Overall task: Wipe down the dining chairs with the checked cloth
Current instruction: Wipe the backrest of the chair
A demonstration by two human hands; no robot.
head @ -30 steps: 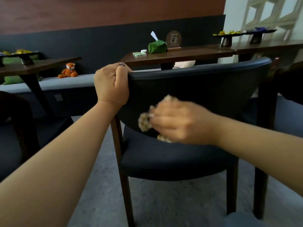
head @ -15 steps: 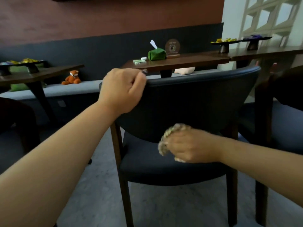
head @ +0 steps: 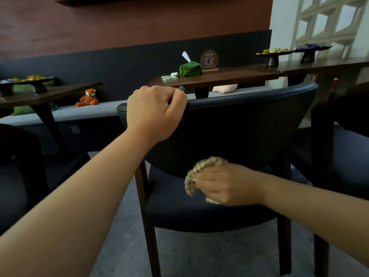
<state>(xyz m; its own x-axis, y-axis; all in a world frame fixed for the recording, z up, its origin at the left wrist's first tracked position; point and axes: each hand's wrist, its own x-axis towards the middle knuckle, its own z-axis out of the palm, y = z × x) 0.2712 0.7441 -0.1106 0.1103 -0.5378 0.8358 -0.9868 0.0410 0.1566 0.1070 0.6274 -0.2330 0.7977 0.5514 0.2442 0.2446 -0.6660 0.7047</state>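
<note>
Left hand: fingers curled over the top edge of the dark upholstered wooden-legged chair.
Right hand: clutching the bunched beige checked cloth against the backrest's lower edge, above the seat.

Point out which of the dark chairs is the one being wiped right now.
The middle chair: the left hand grips its backrest top while the right hand holds the checked cloth against it.

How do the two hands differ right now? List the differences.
The left hand is raised and grips the top edge of the chair backrest; the right hand is lower, near the seat. The left hand holds only the chair; the right hand clutches the bunched checked cloth. The left hand wears a ring; none shows on the right hand. Both have curled fingers and work on the same chair.
</note>
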